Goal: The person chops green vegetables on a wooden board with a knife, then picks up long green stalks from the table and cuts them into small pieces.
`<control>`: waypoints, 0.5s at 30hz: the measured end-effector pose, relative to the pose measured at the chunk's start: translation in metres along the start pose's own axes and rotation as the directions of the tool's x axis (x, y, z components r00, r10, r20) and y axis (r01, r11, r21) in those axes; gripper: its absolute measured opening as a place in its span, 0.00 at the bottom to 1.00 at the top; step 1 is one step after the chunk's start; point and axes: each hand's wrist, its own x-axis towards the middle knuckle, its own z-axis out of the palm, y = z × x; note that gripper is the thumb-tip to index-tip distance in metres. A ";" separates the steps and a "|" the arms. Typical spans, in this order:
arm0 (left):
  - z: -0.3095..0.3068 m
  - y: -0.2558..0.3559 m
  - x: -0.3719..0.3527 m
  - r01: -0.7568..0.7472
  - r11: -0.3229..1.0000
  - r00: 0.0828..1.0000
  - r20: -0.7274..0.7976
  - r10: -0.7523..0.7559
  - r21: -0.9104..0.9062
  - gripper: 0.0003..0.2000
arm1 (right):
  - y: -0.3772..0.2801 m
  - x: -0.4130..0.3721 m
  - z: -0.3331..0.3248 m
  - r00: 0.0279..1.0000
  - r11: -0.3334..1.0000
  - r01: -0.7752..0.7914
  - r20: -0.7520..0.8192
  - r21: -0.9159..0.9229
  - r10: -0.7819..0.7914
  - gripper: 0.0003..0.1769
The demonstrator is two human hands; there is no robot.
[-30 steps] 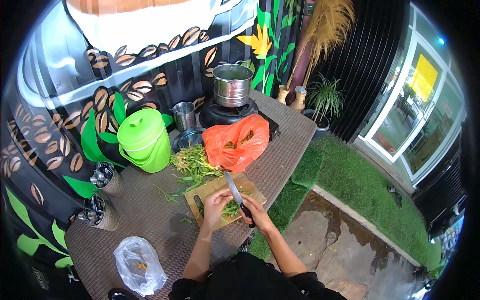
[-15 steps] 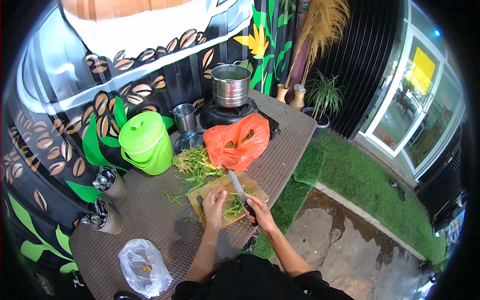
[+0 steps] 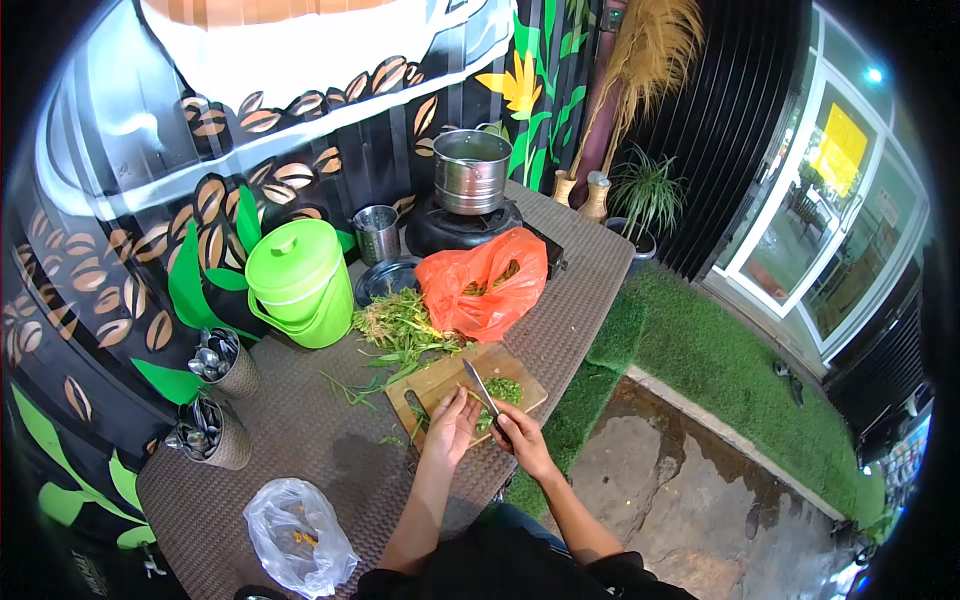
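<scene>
1. We count two hands, both over the one cutting board (image 3: 440, 375). The right hand (image 3: 520, 440) is clenched round the handle of the single knife (image 3: 480, 386). Its blade slants across the board's middle, tip pointing away from us.
2. The left hand (image 3: 452, 425) lies just left of the blade. Its fingers are stretched flat and press down on the greens without wrapping them.
3. The greens come in two lots. One chopped heap (image 3: 506, 390) sits on the board's right part, beside the blade. One uncut pile (image 3: 400, 325) spills off the board's far-left corner.
4. Behind the board we count one orange bag (image 3: 485, 283) near its far edge, one dark plate (image 3: 385, 280) and one steel cup (image 3: 376, 232). Furthest back, one steel pot (image 3: 471, 170) stands on one black burner (image 3: 440, 230).
5. One green lidded bucket (image 3: 297, 283) stands behind and left of the board.
6. Left of the board and well apart from it stand two cutlery holders (image 3: 222, 360). One clear plastic bag (image 3: 298, 535) lies to the near left.
7. The board's right corner lies near the right edge of the table (image 3: 300, 430), with grass (image 3: 700, 360) beyond that edge. The board's near edge is also close to the table's near edge.
8. The widest open room is the bare mat left of the board, between it and the holders. Only a few stray stalks cross it.
</scene>
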 end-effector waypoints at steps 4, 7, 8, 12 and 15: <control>-0.001 0.008 -0.011 -0.006 0.999 1.000 -0.016 0.007 0.045 0.07 | -0.002 -0.007 0.012 0.999 0.989 0.001 -0.045 -0.150 -0.007 0.21; -0.001 0.010 -0.013 -0.013 0.998 0.999 -0.035 0.016 0.064 0.08 | -0.001 -0.011 0.017 0.997 0.984 0.025 -0.062 -0.175 -0.036 0.21; -0.003 0.010 -0.013 -0.011 0.997 1.000 -0.028 0.013 0.079 0.08 | 0.000 -0.012 0.018 0.998 0.989 0.019 -0.063 -0.147 -0.028 0.20; 0.000 0.006 -0.011 -0.014 0.996 0.999 -0.034 0.017 0.083 0.07 | 0.005 -0.009 0.017 0.994 0.991 0.032 -0.103 -0.131 -0.046 0.20; 0.001 0.005 -0.008 -0.022 0.985 1.000 0.011 0.021 0.174 0.06 | 0.008 -0.004 0.015 0.991 0.991 0.060 -0.109 -0.117 -0.073 0.18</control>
